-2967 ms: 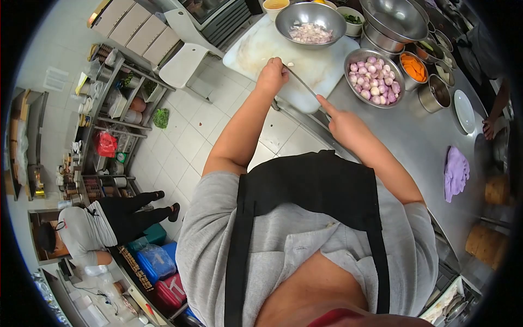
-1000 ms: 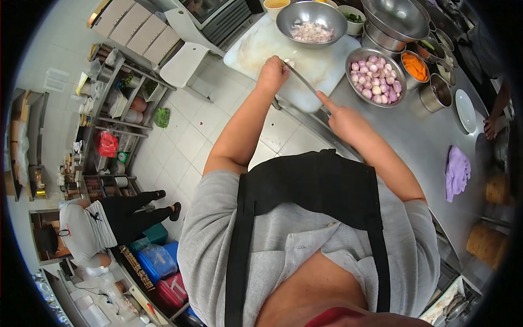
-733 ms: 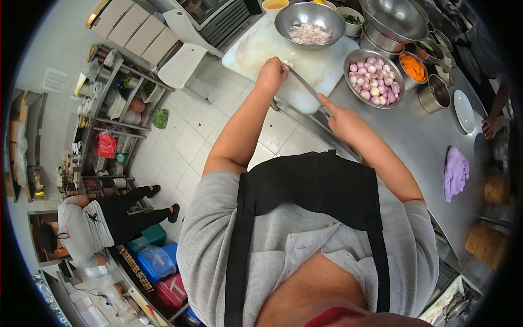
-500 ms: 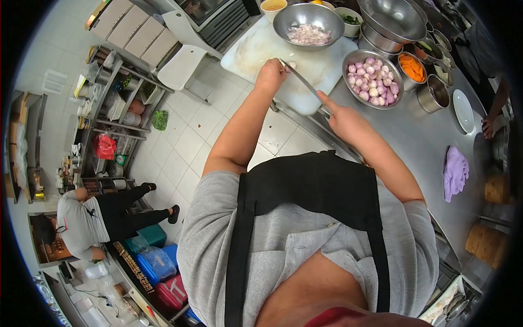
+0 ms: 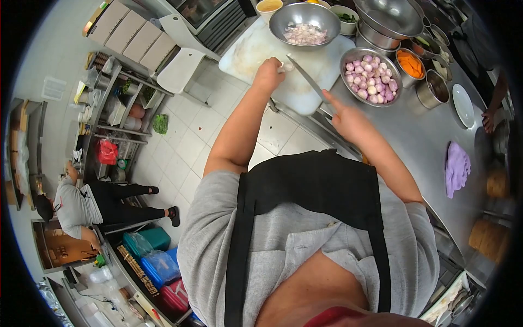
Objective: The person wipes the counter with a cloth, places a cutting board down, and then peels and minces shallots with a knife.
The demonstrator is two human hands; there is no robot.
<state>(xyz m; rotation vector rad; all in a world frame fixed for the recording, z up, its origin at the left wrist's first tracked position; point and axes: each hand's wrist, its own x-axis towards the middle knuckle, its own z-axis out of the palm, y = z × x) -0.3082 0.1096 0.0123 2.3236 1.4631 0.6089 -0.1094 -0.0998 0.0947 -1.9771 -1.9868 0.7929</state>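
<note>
My left hand [image 5: 268, 75] is closed at its fingertips on a small pale shallot [image 5: 287, 66] over the white cutting board [image 5: 239, 56]. My right hand [image 5: 347, 121] grips a knife [image 5: 306, 77], its index finger stretched along the top of the blade. The blade slants up and left, with its tip just right of the shallot. Beyond the hands, a steel bowl [image 5: 277, 25] of chopped shallot [image 5: 306, 34] sits on the board. To the right, another steel bowl [image 5: 348, 89] holds peeled whole shallots [image 5: 371, 79].
Orange carrot pieces [image 5: 409, 64], a steel pot [image 5: 433, 90], a white oval plate [image 5: 463, 106] and a purple cloth [image 5: 457, 169] are on the steel counter [image 5: 414, 136]. Another person [image 5: 81, 204] stands at the left by the shelves. A co-worker's hand [image 5: 488, 121] shows at far right.
The knife has shifted slightly, its tip now a little higher and right beside the shallot. At the left, the other person has shifted and stretched out both arms.
</note>
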